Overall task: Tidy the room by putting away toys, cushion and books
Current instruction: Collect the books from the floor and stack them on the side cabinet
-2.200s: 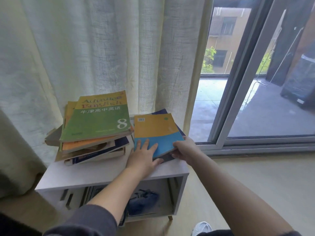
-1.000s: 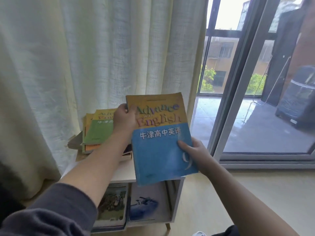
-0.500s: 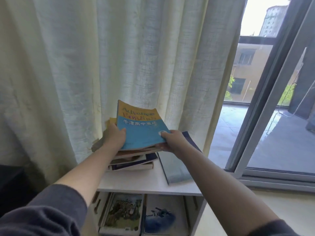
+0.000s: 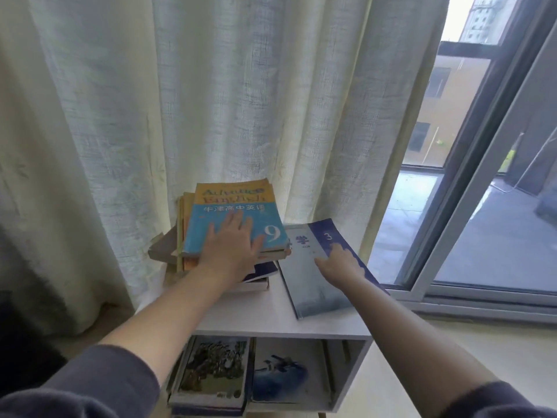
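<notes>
A blue and orange English textbook [image 4: 211,212] marked 9 lies on top of a pile of books [image 4: 256,277] at the back left of a white side table [image 4: 271,321]. My left hand [image 4: 232,250] rests flat on its cover, fingers spread. To the right lies a dark blue and grey book [image 4: 310,285] marked 3, flat on the table and jutting past the right edge. My right hand [image 4: 340,262] lies on that book with fingers spread, holding nothing.
More books [image 4: 211,375] stand in the table's open lower shelf. A pale curtain [image 4: 211,101] hangs right behind the pile. A sliding glass door [image 4: 470,206] with a grey frame is at the right, with light floor [image 4: 452,357] below it.
The blue textbook, held up in both hands before, now lies on top of the pile. My right hand has let go of it and moved onto the dark blue book.
</notes>
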Demonstrator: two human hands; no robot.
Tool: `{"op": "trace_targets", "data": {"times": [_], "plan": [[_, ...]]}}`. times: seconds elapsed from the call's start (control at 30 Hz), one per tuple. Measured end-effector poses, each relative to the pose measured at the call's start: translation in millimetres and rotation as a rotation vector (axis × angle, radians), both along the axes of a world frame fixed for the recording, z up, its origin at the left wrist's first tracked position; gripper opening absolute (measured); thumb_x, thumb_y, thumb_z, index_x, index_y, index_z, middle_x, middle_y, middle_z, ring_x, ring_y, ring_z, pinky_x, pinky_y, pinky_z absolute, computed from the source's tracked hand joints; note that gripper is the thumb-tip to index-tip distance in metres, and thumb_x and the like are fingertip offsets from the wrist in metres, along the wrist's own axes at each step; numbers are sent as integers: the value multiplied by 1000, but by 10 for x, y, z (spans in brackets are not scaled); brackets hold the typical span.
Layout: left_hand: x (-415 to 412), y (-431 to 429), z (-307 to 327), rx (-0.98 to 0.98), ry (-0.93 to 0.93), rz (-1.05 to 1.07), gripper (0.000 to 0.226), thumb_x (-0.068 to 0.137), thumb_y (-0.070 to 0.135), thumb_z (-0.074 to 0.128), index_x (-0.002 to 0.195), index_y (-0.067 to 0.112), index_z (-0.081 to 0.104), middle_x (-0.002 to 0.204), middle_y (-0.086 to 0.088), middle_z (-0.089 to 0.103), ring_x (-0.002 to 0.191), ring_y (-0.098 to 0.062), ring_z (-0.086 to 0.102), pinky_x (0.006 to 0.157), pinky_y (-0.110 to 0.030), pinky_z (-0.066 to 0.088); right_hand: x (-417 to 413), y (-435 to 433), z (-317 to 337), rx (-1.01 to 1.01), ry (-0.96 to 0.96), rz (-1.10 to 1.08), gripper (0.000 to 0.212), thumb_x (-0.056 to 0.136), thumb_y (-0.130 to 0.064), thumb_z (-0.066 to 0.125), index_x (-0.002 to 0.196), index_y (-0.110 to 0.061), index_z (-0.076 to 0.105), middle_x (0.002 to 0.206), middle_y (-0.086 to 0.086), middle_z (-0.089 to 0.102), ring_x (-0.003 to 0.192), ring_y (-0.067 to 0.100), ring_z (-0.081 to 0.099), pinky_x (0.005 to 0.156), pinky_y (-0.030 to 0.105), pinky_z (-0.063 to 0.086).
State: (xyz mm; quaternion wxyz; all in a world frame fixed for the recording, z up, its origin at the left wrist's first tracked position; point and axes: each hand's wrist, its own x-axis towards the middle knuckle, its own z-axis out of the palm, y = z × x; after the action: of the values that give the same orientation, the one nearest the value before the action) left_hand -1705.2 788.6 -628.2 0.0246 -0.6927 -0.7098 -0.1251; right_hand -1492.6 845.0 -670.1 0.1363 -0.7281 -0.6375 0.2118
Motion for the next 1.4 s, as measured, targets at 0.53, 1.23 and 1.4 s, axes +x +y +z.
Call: {"op": "trace_targets", "data": {"times": [0.53,1.23,1.4], "plan": [[603,-323,-639,428,261,-443,49,77,22,67,123,7,60,147,-16,42,139,-33,35,113,-53,23,670,-275,-241,-48,209,-216,31,90,-9,61,114,-12,42,111,11,56,92,33,64,66,37,60],[458,-1336,-292,-956,-1287,-33,43,92,7,55,131,18,44,124,-16,52,88,-22,63,56,-23,53,1446,-1497,74,-707,1014,-140,45,92,-15,62,133,-2,49,111,20,70,97,32,71,71,36,60],[43,-1626,-181,-1061,-1223,-45,54,79,11,69,129,19,49,110,-12,57,78,-17,61,52,-20,52,1266,-1678,-246,-685,937,-279,51,94,-6,60,139,3,38,81,20,72,70,31,72,56,36,61]]}}
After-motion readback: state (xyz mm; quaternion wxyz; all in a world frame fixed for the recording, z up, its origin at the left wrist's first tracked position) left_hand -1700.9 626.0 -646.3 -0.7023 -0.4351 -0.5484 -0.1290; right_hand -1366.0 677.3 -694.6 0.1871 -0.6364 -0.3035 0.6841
